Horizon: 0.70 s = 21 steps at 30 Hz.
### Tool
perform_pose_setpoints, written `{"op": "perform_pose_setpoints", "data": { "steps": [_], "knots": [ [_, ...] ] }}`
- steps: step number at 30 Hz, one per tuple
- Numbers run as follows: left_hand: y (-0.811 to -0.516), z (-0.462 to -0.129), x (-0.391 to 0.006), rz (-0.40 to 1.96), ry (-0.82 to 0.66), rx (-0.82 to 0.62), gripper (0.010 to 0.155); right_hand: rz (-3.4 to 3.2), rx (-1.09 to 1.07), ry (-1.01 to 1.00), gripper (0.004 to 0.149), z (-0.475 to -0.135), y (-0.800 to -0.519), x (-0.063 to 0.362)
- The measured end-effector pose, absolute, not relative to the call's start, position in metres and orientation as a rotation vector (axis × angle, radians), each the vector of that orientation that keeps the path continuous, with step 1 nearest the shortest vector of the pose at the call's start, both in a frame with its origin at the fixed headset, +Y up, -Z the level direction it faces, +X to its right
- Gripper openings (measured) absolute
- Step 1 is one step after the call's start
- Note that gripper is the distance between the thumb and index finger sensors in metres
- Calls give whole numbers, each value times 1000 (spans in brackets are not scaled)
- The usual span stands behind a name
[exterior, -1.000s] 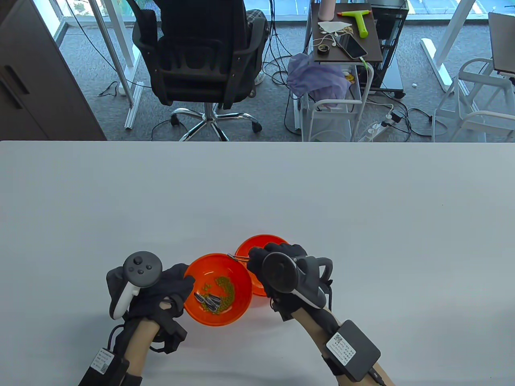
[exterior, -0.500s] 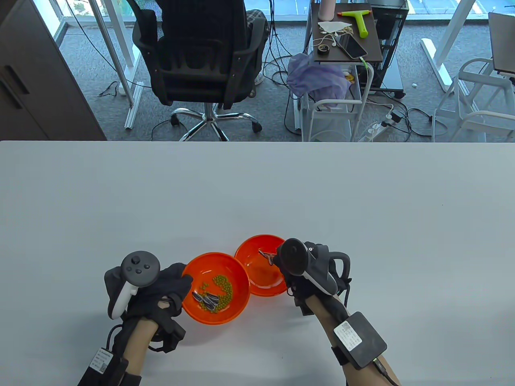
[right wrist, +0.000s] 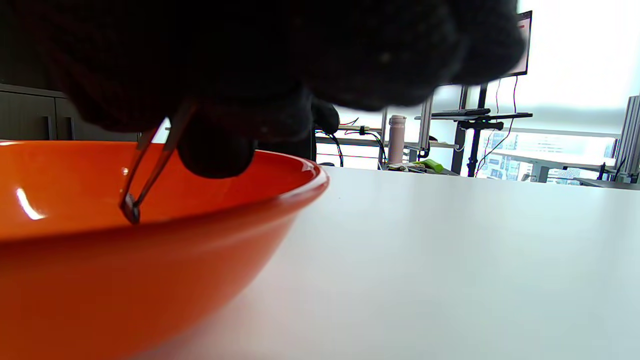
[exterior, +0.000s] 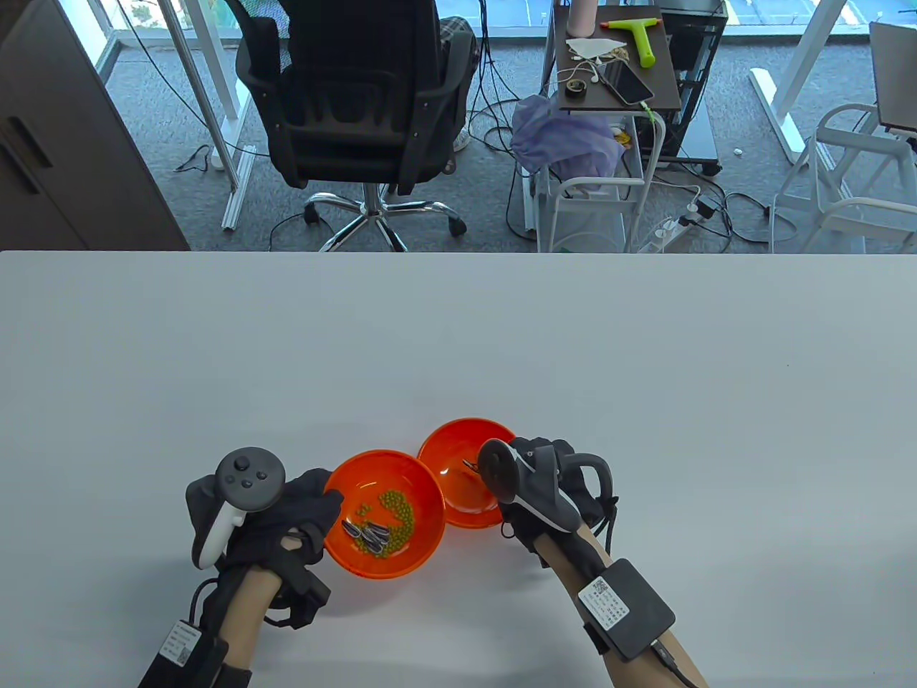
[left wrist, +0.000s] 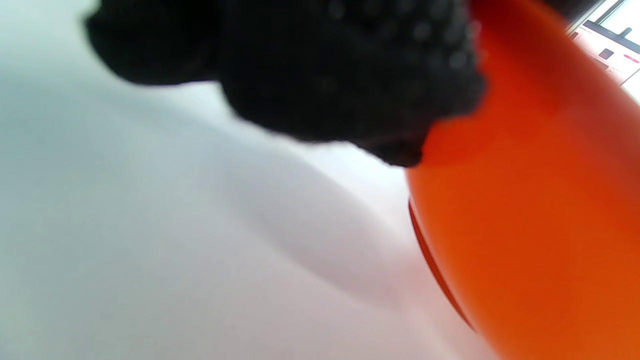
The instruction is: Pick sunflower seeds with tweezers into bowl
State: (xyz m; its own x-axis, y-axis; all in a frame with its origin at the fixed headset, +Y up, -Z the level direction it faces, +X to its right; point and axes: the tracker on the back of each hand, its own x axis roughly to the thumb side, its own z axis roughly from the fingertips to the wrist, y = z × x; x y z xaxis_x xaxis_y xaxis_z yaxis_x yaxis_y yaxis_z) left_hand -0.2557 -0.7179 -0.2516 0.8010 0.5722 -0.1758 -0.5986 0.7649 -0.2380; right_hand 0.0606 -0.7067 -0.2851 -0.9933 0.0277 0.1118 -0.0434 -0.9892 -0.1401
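Observation:
Two orange bowls stand side by side near the table's front edge. The left bowl (exterior: 424, 494) holds several striped sunflower seeds (exterior: 365, 532) and green beans (exterior: 397, 512). My left hand (exterior: 301, 512) grips that bowl's left rim; its fingers (left wrist: 350, 75) press the bowl's outer wall (left wrist: 530, 215). My right hand (exterior: 544, 480) holds metal tweezers (exterior: 469, 465) with the tips down inside the right bowl (exterior: 451, 444). In the right wrist view the tweezers' tips (right wrist: 131, 207) are closed on something small and dark inside the bowl (right wrist: 210, 235).
The white table (exterior: 458, 344) stretches wide beyond the bowls. Behind it stand an office chair (exterior: 358, 107), a cart (exterior: 616, 86) with a phone and a green tool, and floor cables.
My right hand carried the tweezers from over the left bowl's far rim to the right, then lowered their tips into the right bowl. The left hand and both bowls stayed put.

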Motion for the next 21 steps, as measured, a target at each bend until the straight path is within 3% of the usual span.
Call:
{"op": "perform_pose_setpoints", "data": {
  "steps": [10, 21],
  "knots": [
    [-718, -252, -256, 636, 96, -289, 47, 2917, 122, -263, 43, -280, -690, 64],
    [-719, -251, -254, 636, 92, -286, 47, 2754, 400, -214, 44, -250, -669, 20]
  ]
}}
